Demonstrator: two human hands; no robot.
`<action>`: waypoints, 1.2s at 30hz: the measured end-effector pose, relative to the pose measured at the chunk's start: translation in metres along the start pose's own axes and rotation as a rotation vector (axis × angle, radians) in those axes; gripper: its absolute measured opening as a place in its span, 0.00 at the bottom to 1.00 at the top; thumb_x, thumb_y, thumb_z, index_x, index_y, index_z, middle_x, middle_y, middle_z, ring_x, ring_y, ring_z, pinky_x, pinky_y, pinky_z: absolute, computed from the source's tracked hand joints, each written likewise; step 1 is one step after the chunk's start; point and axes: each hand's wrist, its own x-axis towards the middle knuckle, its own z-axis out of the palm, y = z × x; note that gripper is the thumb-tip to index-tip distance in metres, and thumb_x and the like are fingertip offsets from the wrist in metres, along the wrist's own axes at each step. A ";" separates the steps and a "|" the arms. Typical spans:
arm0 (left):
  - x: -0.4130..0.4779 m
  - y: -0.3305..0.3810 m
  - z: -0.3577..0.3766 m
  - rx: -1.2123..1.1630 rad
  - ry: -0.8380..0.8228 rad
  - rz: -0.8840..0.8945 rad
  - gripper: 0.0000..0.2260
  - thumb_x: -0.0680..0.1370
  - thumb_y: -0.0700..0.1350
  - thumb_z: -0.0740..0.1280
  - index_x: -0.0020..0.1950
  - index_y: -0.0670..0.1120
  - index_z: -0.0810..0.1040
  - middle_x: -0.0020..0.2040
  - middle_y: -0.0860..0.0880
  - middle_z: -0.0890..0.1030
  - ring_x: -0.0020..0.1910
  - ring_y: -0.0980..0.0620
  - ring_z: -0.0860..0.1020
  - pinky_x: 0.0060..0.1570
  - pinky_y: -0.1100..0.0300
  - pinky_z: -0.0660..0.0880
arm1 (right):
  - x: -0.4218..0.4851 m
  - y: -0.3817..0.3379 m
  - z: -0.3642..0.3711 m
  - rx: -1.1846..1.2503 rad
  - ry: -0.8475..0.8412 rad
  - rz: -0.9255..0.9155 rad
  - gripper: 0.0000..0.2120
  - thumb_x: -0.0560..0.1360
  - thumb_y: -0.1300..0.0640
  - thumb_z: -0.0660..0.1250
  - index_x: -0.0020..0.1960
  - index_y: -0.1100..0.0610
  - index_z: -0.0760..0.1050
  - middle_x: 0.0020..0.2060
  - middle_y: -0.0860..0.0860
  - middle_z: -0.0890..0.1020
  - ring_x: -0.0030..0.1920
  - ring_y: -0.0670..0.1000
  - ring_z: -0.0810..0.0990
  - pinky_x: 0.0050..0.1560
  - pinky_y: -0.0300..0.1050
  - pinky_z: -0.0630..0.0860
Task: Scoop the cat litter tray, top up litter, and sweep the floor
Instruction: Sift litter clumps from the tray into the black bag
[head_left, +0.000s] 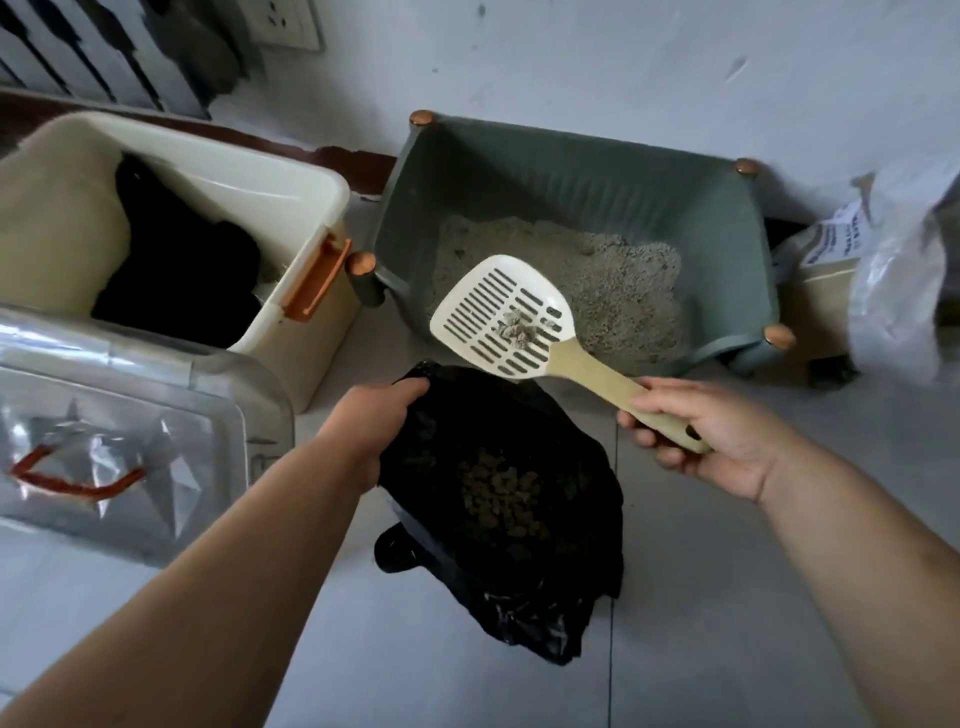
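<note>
Right hand (711, 441): at centre right of the frame, its grip wrapped around the beige handle of the scoop, fingers curled over the top and thumb beneath.
Scoop (506, 314): white slotted head at the centre of the frame, raised above the near wall of the tray and tilted up to the left; a small grey clump (514, 330) sits on the slots.
Left hand (371, 423): just left of centre, its grip pinching the upper left edge of the black bag and holding the mouth open.
Black bag (519, 519): on the floor below centre, directly under and in front of the scoop head; brownish lumps lie inside it.
Litter tray (597, 182): grey-green, high-walled, with copper-coloured corner knobs, against the wall in the upper centre; pale grey litter (613, 291) covers its base, heaped unevenly.
Cream bin (291, 208): upper left, open, with an orange latch and something dark inside.
Clear lid (119, 441): left edge, with a red handle.
Plastic-wrapped sack (893, 270): right edge, beside the tray, blurred.
Floor (727, 623): pale tiles.
</note>
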 end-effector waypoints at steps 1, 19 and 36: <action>0.003 -0.001 -0.001 -0.014 0.009 -0.024 0.11 0.75 0.48 0.72 0.46 0.39 0.83 0.43 0.40 0.86 0.42 0.41 0.85 0.48 0.46 0.82 | -0.005 0.003 -0.001 -0.027 -0.021 0.001 0.08 0.75 0.63 0.64 0.51 0.57 0.79 0.35 0.53 0.79 0.31 0.46 0.72 0.20 0.33 0.63; 0.012 -0.012 -0.008 -0.080 0.107 -0.032 0.08 0.77 0.44 0.69 0.43 0.40 0.78 0.41 0.40 0.83 0.40 0.41 0.83 0.47 0.47 0.81 | -0.038 0.016 -0.027 -0.381 -0.134 -0.076 0.20 0.70 0.71 0.70 0.55 0.52 0.81 0.35 0.49 0.79 0.32 0.45 0.73 0.27 0.35 0.67; 0.007 -0.005 -0.003 -0.012 0.082 0.021 0.09 0.76 0.44 0.69 0.43 0.38 0.79 0.46 0.36 0.83 0.46 0.37 0.83 0.55 0.40 0.79 | -0.031 0.029 -0.021 -0.514 0.019 -0.077 0.17 0.70 0.70 0.70 0.51 0.50 0.81 0.34 0.48 0.79 0.29 0.43 0.71 0.28 0.36 0.63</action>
